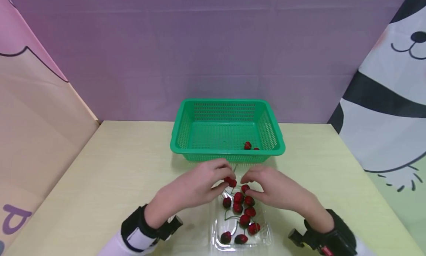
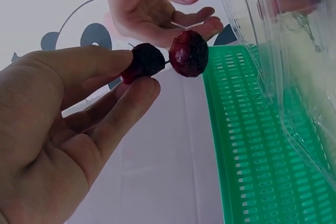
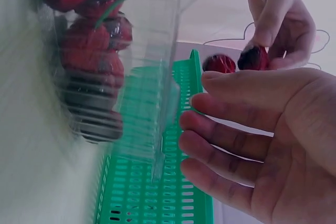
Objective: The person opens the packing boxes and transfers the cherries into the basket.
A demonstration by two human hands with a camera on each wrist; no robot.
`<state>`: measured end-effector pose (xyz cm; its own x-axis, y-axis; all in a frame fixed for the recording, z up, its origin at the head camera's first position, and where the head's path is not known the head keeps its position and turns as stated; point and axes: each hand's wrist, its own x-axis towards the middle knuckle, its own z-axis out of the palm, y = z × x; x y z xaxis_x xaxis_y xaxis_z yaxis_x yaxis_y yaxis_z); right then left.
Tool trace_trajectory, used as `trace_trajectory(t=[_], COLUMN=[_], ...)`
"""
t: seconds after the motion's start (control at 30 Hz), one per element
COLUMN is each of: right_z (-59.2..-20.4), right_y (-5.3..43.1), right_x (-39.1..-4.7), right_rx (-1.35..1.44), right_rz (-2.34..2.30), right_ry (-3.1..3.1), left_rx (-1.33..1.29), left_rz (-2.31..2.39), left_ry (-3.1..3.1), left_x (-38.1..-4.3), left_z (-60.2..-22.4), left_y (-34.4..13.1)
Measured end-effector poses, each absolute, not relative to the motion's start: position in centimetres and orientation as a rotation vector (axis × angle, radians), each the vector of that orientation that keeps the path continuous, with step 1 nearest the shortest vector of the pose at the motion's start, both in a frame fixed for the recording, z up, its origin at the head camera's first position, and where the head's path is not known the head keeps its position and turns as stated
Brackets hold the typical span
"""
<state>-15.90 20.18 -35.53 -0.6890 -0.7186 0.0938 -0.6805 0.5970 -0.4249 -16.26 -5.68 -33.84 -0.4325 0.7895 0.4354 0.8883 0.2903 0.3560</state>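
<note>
Your left hand [image 1: 207, 181] pinches a cherry [image 2: 146, 61] between thumb and fingers. A second cherry [image 2: 189, 53] sits just beside it, past your fingertips, with a bit of stem showing between the two. Your right hand [image 1: 274, 187] is near your left, its fingers gently bent and the thumb well apart from them, gripping nothing. Both hands are above the far end of a clear tray [image 1: 215, 245], where more cherries [image 1: 244, 221] lie loosely, some with green stems. Beyond the tray stands a green basket [image 1: 226, 151], with two cherries showing inside near its front right corner, one partly hidden by the rim. Tray and basket rest on a pale table [image 1: 133, 171], before a purple backdrop [image 1: 213, 45].
</note>
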Motion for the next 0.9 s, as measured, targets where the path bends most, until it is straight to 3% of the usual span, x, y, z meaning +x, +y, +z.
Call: trace_trajectory(t=[0.9], right_z=[-36.6], right_y=[18.4], right_x=[-15.0], right_rx=[-1.249], right_rz=[-0.596], right_ry=[2.591], left_rx=[-1.112], left_rz=[-1.032], left_ry=[-2.126], left_x=[-18.9], left_z=[-34.6], left_y=[-6.2])
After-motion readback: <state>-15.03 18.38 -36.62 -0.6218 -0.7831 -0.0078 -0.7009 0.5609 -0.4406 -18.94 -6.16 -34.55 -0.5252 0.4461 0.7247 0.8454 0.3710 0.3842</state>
